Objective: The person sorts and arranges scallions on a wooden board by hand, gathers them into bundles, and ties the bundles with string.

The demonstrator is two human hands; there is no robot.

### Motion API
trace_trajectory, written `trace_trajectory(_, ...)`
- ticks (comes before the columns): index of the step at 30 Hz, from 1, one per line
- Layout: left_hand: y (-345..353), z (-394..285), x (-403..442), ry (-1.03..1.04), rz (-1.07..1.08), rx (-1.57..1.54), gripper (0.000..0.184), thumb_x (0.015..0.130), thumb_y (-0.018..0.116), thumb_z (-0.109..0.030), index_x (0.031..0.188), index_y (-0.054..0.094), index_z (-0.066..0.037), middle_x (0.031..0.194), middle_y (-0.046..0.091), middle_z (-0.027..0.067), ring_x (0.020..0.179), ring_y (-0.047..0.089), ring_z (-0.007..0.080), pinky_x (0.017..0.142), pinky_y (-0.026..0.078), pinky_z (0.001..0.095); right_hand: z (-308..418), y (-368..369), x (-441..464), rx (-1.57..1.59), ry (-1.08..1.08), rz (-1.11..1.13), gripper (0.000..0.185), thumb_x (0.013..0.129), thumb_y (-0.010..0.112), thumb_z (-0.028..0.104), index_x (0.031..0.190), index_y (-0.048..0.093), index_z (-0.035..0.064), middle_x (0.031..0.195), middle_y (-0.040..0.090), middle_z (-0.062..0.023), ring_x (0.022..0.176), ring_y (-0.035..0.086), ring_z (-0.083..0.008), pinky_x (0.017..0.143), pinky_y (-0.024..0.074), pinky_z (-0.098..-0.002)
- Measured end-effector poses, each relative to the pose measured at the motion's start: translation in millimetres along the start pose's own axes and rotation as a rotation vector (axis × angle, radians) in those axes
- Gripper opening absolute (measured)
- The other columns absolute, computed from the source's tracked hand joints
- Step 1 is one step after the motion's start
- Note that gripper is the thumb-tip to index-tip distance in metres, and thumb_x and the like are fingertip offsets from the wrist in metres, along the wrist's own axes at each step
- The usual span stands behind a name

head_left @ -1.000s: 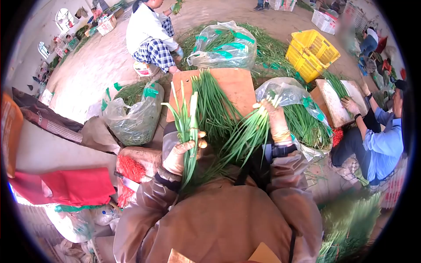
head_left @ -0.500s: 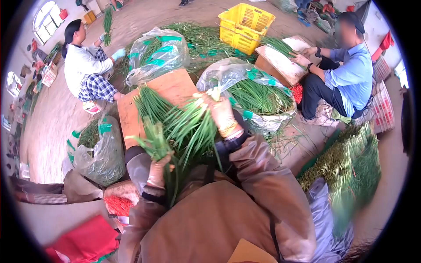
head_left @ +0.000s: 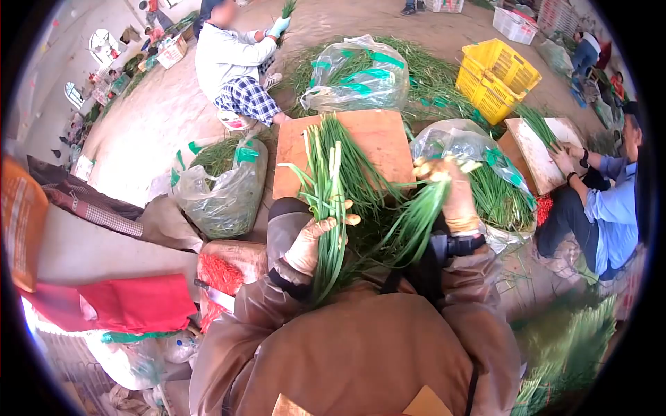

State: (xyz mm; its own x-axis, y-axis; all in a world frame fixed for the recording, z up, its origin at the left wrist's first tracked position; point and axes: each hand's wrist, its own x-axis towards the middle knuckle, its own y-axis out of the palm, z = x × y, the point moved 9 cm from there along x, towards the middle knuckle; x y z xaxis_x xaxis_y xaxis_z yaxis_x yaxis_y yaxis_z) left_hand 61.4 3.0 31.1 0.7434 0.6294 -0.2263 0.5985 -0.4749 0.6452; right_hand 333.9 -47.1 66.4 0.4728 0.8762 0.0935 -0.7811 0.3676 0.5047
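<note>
My gloved left hand [head_left: 305, 251] is closed around a few long green chives [head_left: 326, 187], held upright with their pale stems upward. My gloved right hand [head_left: 458, 197] grips a larger bunch of chives [head_left: 422, 222]; its pale ends show by the fingers and its leaves hang toward my lap. Between and beyond my hands, a heap of chives [head_left: 350, 152] lies across an orange-brown board [head_left: 388, 142]. More loose leaves droop over the board's near edge onto my lap.
Plastic bags of chives stand to the left [head_left: 225, 201], ahead [head_left: 361, 76] and right [head_left: 451, 142]. A yellow crate [head_left: 496, 76] stands ahead right. Red ties [head_left: 220, 274] lie at my left. Two people sit nearby, one [head_left: 236, 62] ahead left, another [head_left: 610, 187] at right.
My view has turned left. My left hand has risen toward the board, and its chives now stand upright with pale stems up. My right hand has shifted right, away from the heap, with its bunch.
</note>
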Motion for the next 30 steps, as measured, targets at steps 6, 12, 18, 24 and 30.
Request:
trace_trajectory(6, 14, 26, -5, -0.172, 0.084, 0.223, 0.054, 0.084, 0.066, -0.015, 0.134, 0.048, -0.002, 0.111, 0.067, 0.0139, 0.069, 0.058, 0.0130, 0.067, 0.050, 0.0243, -48, 86, -4, -0.309, 0.071, 0.194, 0.019, 0.093, 0.062, 0.022, 0.093, 0.068, 0.0038, 0.088, 0.066, -0.0024, 0.070, 0.059, -0.0091, 0.070, 0.0488, -0.0246)
trace_trajectory(12, -4, 14, -8, -0.011, -0.027, 0.032, 0.052, 0.090, 0.059, -0.004, 0.139, 0.044, -0.007, 0.120, 0.061, 0.0116, 0.098, 0.064, 0.0199, 0.085, 0.052, 0.0317, -81, 86, -6, -0.124, 0.296, 0.207, 0.017, 0.089, 0.068, 0.021, 0.093, 0.071, 0.0046, 0.081, 0.065, 0.0022, 0.070, 0.057, -0.0071, 0.062, 0.0437, -0.0228)
trace_trajectory(18, -2, 15, 17, 0.109, -0.045, 0.299, 0.041, 0.085, 0.070, -0.007, 0.124, 0.057, -0.005, 0.110, 0.065, 0.0020, 0.094, 0.061, 0.0120, 0.086, 0.049, 0.0273, -98, 77, -2, -0.414, 0.204, 0.126, 0.024, 0.083, 0.074, 0.018, 0.096, 0.065, 0.0006, 0.078, 0.065, -0.0028, 0.065, 0.058, -0.0097, 0.057, 0.0450, -0.0246)
trace_trajectory(24, -18, -11, 24, 0.436, -0.175, 0.539, 0.037, 0.084, 0.064, 0.007, 0.120, 0.059, -0.004, 0.109, 0.065, 0.0011, 0.096, 0.059, 0.0108, 0.086, 0.048, 0.0271, -57, 70, 2, -0.256, 0.064, -0.039, 0.014, 0.082, 0.073, 0.014, 0.083, 0.068, 0.0013, 0.068, 0.061, -0.0005, 0.054, 0.054, -0.0090, 0.048, 0.0414, -0.0245)
trace_trajectory(30, -118, -19, -8, 0.280, -0.520, 0.404, 0.024, 0.077, 0.066, 0.008, 0.097, 0.060, -0.005, 0.088, 0.066, 0.0084, 0.069, 0.064, 0.0160, 0.055, 0.052, 0.0252, 12, 14, 13, -0.329, -0.108, -0.254, 0.008, 0.085, 0.069, 0.011, 0.084, 0.070, 0.0031, 0.067, 0.061, 0.0011, 0.054, 0.053, -0.0079, 0.049, 0.0399, -0.0224)
